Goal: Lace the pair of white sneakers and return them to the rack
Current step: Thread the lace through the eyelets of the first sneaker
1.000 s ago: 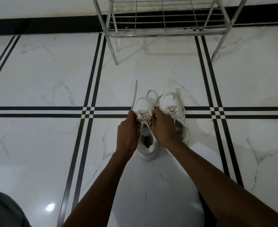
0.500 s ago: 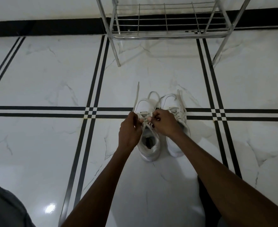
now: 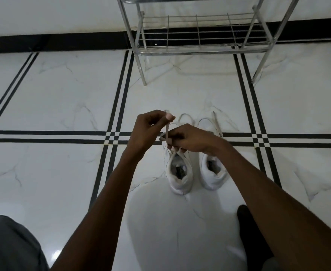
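Two white sneakers stand side by side on the floor, heels toward me. Over the left sneaker (image 3: 179,174), my left hand (image 3: 148,130) is raised and pinches one end of its white lace (image 3: 167,132), pulled up taut. My right hand (image 3: 190,138) sits just above the same shoe's tongue, fingers closed on the other part of the lace. The right sneaker (image 3: 212,173) stands untouched, partly hidden by my right wrist, its lace loops lying loose past the toe. The metal shoe rack (image 3: 199,51) stands beyond the shoes.
White marble floor with black stripe lines (image 3: 63,136) runs all around. A black skirting band (image 3: 53,43) lines the wall behind the rack. My grey-clad knee (image 3: 8,245) is at the bottom left and a dark foot (image 3: 248,222) at the lower right.
My left hand has lifted up and away from the shoe, drawing the lace end upward. The right hand stays low on the laces. The view has tilted up, showing more rack.
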### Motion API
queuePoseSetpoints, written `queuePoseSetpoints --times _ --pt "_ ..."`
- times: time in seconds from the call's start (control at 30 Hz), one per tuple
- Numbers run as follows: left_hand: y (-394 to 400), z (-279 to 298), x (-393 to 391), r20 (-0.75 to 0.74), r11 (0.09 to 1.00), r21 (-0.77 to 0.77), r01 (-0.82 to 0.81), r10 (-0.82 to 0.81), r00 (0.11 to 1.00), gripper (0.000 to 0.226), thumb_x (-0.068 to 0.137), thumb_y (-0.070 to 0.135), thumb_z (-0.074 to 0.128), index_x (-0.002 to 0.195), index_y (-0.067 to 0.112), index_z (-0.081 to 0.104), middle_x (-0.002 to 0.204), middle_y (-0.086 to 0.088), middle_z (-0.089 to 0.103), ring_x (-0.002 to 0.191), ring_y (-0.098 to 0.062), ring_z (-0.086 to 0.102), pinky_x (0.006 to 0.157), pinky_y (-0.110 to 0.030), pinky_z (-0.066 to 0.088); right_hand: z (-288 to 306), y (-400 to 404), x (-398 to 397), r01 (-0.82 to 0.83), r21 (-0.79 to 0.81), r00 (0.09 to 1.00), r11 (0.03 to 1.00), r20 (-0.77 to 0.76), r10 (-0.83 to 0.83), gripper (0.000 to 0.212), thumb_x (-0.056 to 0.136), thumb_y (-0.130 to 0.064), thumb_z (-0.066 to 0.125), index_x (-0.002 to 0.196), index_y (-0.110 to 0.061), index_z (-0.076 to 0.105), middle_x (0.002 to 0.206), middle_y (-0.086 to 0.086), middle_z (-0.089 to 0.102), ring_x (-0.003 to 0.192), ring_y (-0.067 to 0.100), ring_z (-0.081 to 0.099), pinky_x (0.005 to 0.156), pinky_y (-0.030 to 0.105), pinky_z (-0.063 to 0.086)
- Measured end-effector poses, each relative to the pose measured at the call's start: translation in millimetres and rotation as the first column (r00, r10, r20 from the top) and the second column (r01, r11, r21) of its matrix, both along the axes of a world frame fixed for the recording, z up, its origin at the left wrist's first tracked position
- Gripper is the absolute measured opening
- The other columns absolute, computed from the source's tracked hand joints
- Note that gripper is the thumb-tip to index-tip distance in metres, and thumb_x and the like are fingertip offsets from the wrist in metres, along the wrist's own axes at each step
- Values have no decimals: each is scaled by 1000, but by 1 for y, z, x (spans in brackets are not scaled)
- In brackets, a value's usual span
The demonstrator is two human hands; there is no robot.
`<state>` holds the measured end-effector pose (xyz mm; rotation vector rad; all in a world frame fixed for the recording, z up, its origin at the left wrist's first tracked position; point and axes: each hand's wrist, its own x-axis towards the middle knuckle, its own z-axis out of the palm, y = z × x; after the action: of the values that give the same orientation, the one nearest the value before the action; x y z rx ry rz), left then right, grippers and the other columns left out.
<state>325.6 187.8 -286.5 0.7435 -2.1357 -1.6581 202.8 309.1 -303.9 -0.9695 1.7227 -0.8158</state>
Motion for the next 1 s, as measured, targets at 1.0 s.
queuePoseSetpoints --times 1.0 --pt "12 -72 0 293 903 -396 -169 298 908 12 99 36 61 105 30 70 118 6 69 109 -19 64 102 -57 43 -18 12 -15 560 -291 821 776 68 -567 15 80 -16 83 86 -3 77 84 12 79 77 19 79 68 34 63"
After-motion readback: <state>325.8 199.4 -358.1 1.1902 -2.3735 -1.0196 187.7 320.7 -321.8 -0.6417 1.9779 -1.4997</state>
